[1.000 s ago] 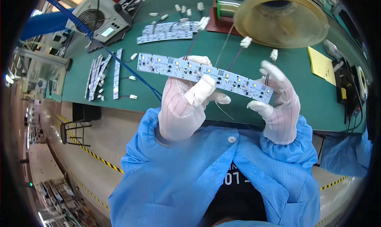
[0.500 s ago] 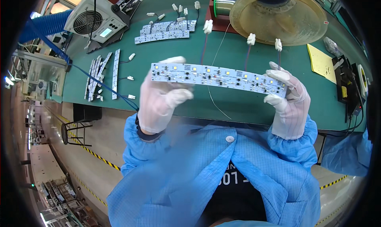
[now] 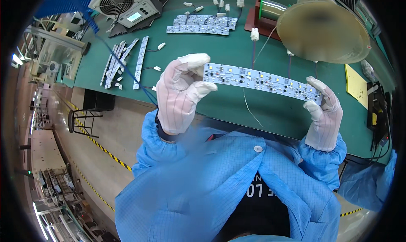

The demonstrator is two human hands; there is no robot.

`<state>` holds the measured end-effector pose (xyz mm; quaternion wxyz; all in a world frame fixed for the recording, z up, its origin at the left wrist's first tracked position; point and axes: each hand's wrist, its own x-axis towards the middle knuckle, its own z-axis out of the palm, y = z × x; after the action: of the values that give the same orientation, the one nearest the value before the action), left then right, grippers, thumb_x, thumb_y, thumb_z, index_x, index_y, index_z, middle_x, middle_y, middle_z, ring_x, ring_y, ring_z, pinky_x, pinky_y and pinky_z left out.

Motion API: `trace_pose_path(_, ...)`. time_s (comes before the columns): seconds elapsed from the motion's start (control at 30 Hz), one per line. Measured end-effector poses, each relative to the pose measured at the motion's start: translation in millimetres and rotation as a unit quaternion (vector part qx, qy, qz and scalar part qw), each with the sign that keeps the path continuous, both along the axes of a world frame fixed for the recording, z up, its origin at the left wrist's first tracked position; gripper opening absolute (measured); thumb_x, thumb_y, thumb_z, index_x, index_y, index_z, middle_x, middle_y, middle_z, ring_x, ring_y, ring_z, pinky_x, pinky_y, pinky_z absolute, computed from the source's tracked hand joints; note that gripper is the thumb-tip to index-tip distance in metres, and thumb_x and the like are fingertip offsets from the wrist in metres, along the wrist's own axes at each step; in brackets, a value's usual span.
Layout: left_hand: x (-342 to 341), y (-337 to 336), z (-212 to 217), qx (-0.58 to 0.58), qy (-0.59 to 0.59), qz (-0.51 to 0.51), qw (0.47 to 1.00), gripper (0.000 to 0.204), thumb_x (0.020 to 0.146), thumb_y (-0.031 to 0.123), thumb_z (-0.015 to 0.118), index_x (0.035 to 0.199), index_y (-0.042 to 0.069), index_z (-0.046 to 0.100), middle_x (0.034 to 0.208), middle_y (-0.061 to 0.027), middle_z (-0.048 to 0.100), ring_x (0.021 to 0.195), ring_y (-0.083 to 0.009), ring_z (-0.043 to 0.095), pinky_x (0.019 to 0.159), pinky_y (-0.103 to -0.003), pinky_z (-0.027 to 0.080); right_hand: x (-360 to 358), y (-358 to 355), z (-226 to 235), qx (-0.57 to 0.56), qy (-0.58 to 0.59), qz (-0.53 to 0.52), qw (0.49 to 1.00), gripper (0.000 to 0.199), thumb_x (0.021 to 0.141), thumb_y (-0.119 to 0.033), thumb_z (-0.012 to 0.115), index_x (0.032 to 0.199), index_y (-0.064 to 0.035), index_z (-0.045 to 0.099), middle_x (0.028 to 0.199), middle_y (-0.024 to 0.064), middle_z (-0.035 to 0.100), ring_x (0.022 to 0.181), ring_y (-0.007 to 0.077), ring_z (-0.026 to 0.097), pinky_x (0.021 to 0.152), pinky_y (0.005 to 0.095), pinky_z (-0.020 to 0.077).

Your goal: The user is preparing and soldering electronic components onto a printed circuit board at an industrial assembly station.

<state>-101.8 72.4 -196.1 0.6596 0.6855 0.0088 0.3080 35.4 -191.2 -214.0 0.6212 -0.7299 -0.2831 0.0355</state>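
Note:
A curved white LED circuit board, set with small yellowish LEDs and dark components, is held up above the bench with its face toward me. In a white striped glove, my left hand closes its fingertips at the board's left end. My right hand, gloved alike, pinches the lower right end between thumb and fingers. Behind the board, wires run up to white connectors, one plainly visible and the others partly hidden by the lamp hood.
The green bench carries a group of LED boards at the back and more strips on the left. A white fan unit, a solder wire spool, a large round hood and a yellow notepad stand around.
My view has shifted, so the bench items sit differently in the picture. The board's right end tilts lower, and my left fingers have moved outward to its left tip.

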Motion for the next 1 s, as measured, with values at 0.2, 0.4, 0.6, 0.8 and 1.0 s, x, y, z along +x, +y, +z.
trace_pose_path(0.2,0,-1,0,0.011,-0.003,-0.005,1.000,0.044,0.078,-0.004,0.069,0.119,-0.002,0.054,0.094,-0.0070,0.061,0.085,-0.0128,0.057,0.080,-0.027,0.047,3,-5,-4,0.000,0.043,0.025,0.999,0.056,0.079,-0.027,0.074,0.122,0.0043,0.056,0.111,0.0086,0.060,0.098,0.0141,0.056,0.087,0.0261,0.0429)
trace_pose_path(0.4,2,-1,-1,0.029,-0.006,0.002,1.000,0.043,0.078,-0.004,0.068,0.119,-0.002,0.054,0.095,-0.0072,0.061,0.085,-0.0126,0.057,0.080,-0.027,0.047,4,-7,-1,-0.020,0.038,0.030,0.999,0.062,0.077,-0.033,0.077,0.122,0.0041,0.056,0.111,0.0091,0.061,0.098,0.0145,0.057,0.087,0.0259,0.0430)
trace_pose_path(0.6,1,3,0,0.074,0.032,0.044,0.996,0.043,0.076,-0.001,0.068,0.116,-0.003,0.053,0.099,-0.0084,0.060,0.086,-0.0144,0.058,0.080,-0.027,0.047,5,-5,-2,-0.029,-0.047,0.012,0.998,0.057,0.068,-0.040,0.079,0.107,-0.0013,0.066,0.101,0.0107,0.066,0.089,0.0176,0.062,0.081,0.0277,0.0479)
trace_pose_path(0.8,2,6,-6,0.039,0.060,0.035,0.997,0.036,0.081,0.014,0.067,0.110,-0.002,0.052,0.095,-0.0081,0.058,0.083,-0.0164,0.060,0.077,-0.028,0.049,7,-9,3,-0.087,-0.158,0.046,0.982,0.046,0.073,-0.033,0.077,0.101,0.0021,0.066,0.096,0.0132,0.068,0.094,0.0230,0.062,0.094,0.0371,0.0453)
trace_pose_path(1.0,3,1,-9,-0.025,0.082,0.031,0.996,0.041,0.086,0.035,0.067,0.099,0.000,0.051,0.084,-0.0080,0.057,0.072,-0.0172,0.061,0.070,-0.029,0.049,5,-8,-1,-0.020,-0.163,0.074,0.984,0.028,0.075,-0.023,0.074,0.090,-0.0012,0.065,0.073,0.0081,0.070,0.080,0.0221,0.064,0.095,0.0457,0.0452)
